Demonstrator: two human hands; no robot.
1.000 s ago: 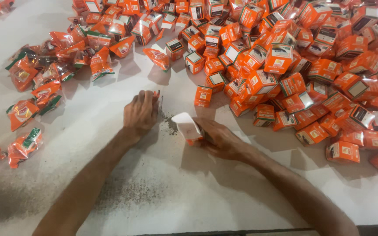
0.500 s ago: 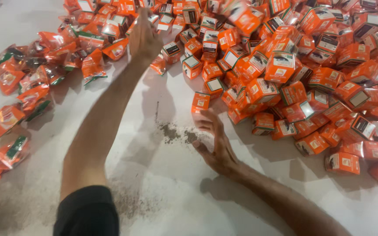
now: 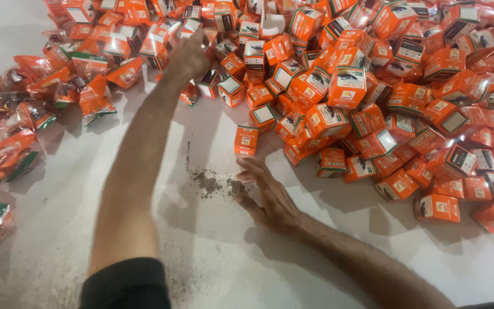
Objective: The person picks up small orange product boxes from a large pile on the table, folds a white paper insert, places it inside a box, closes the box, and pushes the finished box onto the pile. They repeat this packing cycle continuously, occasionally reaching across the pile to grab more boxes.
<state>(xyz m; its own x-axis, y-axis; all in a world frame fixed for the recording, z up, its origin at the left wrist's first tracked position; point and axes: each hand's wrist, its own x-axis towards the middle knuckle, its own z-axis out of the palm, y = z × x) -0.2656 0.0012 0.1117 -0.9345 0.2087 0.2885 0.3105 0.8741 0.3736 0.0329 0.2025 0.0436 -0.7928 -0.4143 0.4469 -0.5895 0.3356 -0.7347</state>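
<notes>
We see white table [image 3: 75,189] carrying all. Orange box heap [image 3: 373,86] fills its far right, loose for picking; orange sachets [image 3: 24,114] lie left of heap. Our left hand [image 3: 187,57] reaches heap's near edge, grip unclear. Right hand [image 3: 270,197] flat, empty, just before heap beside dark powder spill [image 3: 212,183].

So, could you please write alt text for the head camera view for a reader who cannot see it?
A person's left hand reaches far forward into a heap of small orange boxes, while the right hand rests flat and empty on the white table beside a patch of dark powder. Orange sachets lie scattered at left.
</notes>
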